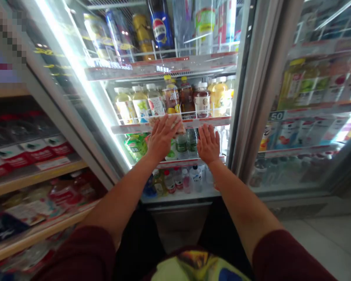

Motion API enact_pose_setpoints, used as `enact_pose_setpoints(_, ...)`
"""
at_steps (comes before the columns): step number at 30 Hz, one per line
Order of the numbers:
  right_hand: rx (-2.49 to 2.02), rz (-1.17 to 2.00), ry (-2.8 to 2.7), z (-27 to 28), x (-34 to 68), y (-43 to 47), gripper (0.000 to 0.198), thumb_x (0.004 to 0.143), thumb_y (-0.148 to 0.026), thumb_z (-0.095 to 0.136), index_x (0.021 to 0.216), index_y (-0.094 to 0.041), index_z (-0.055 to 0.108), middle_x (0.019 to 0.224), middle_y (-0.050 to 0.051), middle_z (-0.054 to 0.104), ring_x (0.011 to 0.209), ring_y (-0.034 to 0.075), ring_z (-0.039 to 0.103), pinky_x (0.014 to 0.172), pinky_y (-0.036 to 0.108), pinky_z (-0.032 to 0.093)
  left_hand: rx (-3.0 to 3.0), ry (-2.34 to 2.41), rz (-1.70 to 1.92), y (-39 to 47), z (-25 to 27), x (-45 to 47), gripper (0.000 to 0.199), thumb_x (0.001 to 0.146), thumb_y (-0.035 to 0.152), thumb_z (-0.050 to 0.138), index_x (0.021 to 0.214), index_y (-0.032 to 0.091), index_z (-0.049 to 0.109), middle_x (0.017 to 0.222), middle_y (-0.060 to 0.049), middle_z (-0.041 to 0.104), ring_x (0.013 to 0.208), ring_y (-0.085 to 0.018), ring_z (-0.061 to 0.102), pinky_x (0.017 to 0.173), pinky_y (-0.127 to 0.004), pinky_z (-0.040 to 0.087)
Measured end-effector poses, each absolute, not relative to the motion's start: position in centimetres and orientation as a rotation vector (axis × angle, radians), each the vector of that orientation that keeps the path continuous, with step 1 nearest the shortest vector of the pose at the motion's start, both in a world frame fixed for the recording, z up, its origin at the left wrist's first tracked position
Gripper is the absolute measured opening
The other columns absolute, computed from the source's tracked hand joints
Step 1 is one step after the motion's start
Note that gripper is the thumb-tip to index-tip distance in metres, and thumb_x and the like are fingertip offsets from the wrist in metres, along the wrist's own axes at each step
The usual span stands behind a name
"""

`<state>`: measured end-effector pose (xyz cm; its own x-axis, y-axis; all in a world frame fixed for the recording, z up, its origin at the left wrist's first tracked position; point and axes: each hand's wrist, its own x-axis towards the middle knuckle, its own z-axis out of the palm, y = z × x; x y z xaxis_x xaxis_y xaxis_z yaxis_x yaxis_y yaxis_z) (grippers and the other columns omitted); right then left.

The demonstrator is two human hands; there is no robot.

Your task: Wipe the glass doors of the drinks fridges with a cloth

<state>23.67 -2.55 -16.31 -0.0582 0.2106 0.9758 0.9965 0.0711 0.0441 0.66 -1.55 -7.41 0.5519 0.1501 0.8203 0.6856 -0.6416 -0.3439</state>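
My left hand holds a pale pinkish cloth against the front of a lit drinks fridge, at the height of a shelf edge. Its fingers lie stretched over the cloth, which shows beyond the fingertips and to the right. To the right of it, my right hand rests with its palm forward and fingers extended, holding nothing; it appears to touch the glass door. Behind the hands are bottled drinks, among them a brown bottle with a yellow cap and a dark red bottle with a white cap.
Cans and a Pepsi bottle stand on the upper shelf, small bottles on the bottom one. A second fridge door is at the right. Wooden shelves with packaged goods are close on the left. Tiled floor shows lower right.
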Motion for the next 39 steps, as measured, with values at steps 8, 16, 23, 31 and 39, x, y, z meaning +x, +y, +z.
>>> enact_pose_setpoints(8,-1.222,-1.093,-1.422,-16.2,23.6,-2.6,0.052,0.105,-0.032,0.035,0.153,-0.020,0.050,0.159,0.010,0.049,0.158,0.021,0.029,0.130,0.045,0.018,-2.132,-0.599,-0.962,-1.8,-10.3,1.7,0.063,0.100,0.007,0.037,0.160,0.027,0.036,0.165,-0.004,0.039,0.160,-0.023,0.015,0.131,-0.052,0.021)
enact_pose_setpoints(16,-1.241,-1.034,-1.451,-16.3,23.6,-2.6,0.052,0.105,-0.032,0.037,0.154,-0.020,0.049,0.160,0.010,0.048,0.157,0.022,0.030,0.131,0.047,0.019,-2.069,-0.644,-1.081,-1.7,-7.7,1.6,0.059,0.100,0.007,0.038,0.155,0.027,0.046,0.162,-0.004,0.043,0.159,-0.022,0.020,0.130,-0.051,0.025)
enact_pose_setpoints(23,-1.260,-0.978,-1.471,-16.5,23.6,-2.6,0.053,0.105,-0.033,0.034,0.155,-0.021,0.048,0.161,0.011,0.046,0.157,0.022,0.030,0.131,0.048,0.019,-2.201,-0.339,-0.717,-1.7,-11.9,1.6,0.060,0.099,0.006,0.042,0.152,0.032,0.049,0.159,0.003,0.048,0.154,-0.018,0.034,0.131,-0.041,0.026)
enact_pose_setpoints(31,-1.286,-1.003,-1.463,-16.4,23.7,-2.6,0.052,0.105,-0.033,0.035,0.153,-0.021,0.049,0.160,0.009,0.047,0.157,0.022,0.031,0.131,0.047,0.019,-1.999,-0.734,-1.178,-1.6,-8.5,1.1,0.053,0.103,0.013,0.041,0.155,0.025,0.045,0.166,-0.003,0.036,0.160,-0.018,0.011,0.133,-0.046,0.016)
enact_pose_setpoints(39,-1.294,-0.965,-1.483,-16.4,23.5,-2.7,0.053,0.105,-0.033,0.033,0.154,-0.020,0.049,0.159,0.011,0.048,0.157,0.022,0.032,0.131,0.048,0.018,-2.189,-0.526,-0.844,-1.6,-9.5,-0.7,0.055,0.101,0.009,0.040,0.148,0.034,0.053,0.157,0.003,0.050,0.155,-0.015,0.031,0.131,-0.041,0.026)
